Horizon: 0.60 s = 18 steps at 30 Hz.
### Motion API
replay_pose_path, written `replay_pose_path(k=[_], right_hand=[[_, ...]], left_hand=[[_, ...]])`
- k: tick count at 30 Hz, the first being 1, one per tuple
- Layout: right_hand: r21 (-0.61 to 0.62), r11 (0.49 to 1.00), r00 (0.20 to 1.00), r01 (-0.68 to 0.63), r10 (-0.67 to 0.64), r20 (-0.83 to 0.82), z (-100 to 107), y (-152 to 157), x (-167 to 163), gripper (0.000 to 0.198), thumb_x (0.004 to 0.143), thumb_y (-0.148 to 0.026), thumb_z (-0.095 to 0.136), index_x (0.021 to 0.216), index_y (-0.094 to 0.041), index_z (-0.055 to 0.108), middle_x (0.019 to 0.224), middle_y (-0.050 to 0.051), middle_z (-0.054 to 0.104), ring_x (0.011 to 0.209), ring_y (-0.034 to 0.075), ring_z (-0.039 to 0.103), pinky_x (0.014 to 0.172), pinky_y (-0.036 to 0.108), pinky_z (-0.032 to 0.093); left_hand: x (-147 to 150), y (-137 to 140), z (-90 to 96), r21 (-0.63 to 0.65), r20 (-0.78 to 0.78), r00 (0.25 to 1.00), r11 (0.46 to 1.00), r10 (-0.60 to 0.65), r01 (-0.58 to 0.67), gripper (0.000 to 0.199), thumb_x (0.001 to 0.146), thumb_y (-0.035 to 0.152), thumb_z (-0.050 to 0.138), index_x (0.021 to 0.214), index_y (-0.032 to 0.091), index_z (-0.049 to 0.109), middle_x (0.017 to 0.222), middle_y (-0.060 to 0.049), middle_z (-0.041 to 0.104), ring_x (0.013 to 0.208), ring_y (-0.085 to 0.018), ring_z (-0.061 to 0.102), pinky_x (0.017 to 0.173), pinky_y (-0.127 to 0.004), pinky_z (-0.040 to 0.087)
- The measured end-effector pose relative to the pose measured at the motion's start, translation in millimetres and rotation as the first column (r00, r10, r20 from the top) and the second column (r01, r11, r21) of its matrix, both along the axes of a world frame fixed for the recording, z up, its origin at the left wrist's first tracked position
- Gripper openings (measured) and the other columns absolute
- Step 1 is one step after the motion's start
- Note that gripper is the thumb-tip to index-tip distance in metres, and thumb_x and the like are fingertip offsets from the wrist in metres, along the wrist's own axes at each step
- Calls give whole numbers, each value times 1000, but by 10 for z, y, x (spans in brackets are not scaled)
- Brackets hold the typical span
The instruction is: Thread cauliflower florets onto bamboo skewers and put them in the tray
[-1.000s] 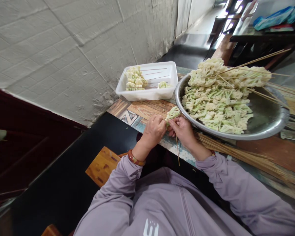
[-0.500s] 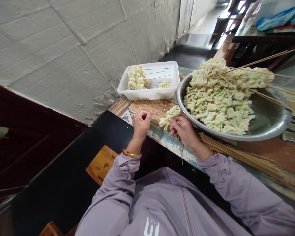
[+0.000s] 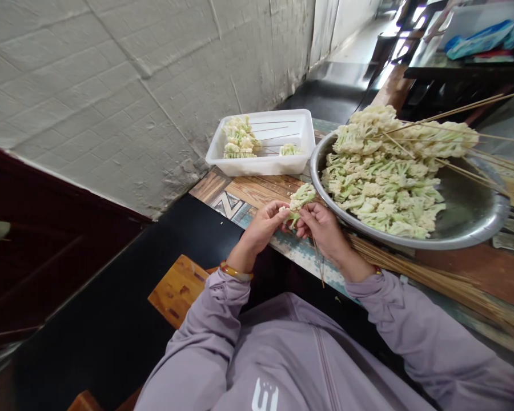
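Between my two hands, over the front edge of the table, are pale green-white cauliflower florets (image 3: 302, 195) on thin wooden skewers (image 3: 318, 261). My right hand (image 3: 321, 224) is closed in a pinch round the skewers just below the florets, and their ends hang down beneath it. With thumb and fingers my left hand (image 3: 265, 224) grips a floret at the lower left of the bunch. Close by on the right stands a wide metal basin (image 3: 471, 231) heaped with cauliflower florets (image 3: 385, 188), with several skewered bunches (image 3: 441, 136) lying on top.
Behind my hands a white plastic tub (image 3: 261, 165) holds skewered cauliflower. A bundle of bare skewers (image 3: 420, 271) lies along the table (image 3: 248, 188) in front of the basin. A wooden stool (image 3: 180, 288) stands at lower left, near the wall (image 3: 111, 103).
My left hand has moved right to the cauliflower and now grips a floret; before, it was apart from it. My right hand stays at nearly the same place, holding the skewers.
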State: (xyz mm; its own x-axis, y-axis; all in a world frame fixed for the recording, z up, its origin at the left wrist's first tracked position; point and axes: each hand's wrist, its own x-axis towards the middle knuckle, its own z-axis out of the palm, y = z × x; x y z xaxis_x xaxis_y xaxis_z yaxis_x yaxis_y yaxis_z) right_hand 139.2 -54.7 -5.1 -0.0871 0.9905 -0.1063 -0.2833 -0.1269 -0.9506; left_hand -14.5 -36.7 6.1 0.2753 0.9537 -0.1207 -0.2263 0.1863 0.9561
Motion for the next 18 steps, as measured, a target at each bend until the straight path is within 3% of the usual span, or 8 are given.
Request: replay_pose_path(k=[5, 10, 14, 18], right_hand=[[63, 996, 996, 57, -61, 70, -20, -11, 5, 33, 82, -54, 62, 81, -21, 54, 60, -8, 51, 43, 6, 47, 42, 18, 34], [131, 987, 981, 91, -111, 159, -16, -41, -8, 31, 85, -52, 59, 75, -23, 55, 56, -7, 40, 46, 10, 36, 44, 23, 30], [217, 976, 966, -33, -24, 257, -37, -54, -8, 32, 89, -50, 56, 73, -23, 57, 53, -5, 38, 49, 12, 36, 47, 25, 29], [192, 977, 962, -92, 37, 272, -48, -40, 0, 33, 90, -52, 53, 75, -24, 60, 50, -5, 39, 46, 13, 35, 46, 26, 26]], left_hand=[[-46, 74, -34, -87, 77, 976, 977, 202, -196, 37, 65, 34, 83, 89, 14, 63, 71, 0, 60, 58, -8, 56, 50, -18, 42], [-108, 233, -41, -135, 172, 911, 925, 374, -354, 33, 69, 31, 79, 91, 16, 60, 76, 1, 62, 60, -8, 58, 49, -18, 43], [-86, 368, -48, -153, 255, 900, 933, 354, -324, 27, 72, 28, 75, 91, 16, 60, 78, 0, 64, 62, -8, 59, 52, -19, 45], [-30, 483, -68, -132, 295, 908, 954, 298, -270, 33, 66, 22, 77, 94, 16, 60, 82, 0, 64, 68, -9, 62, 56, -19, 47]])
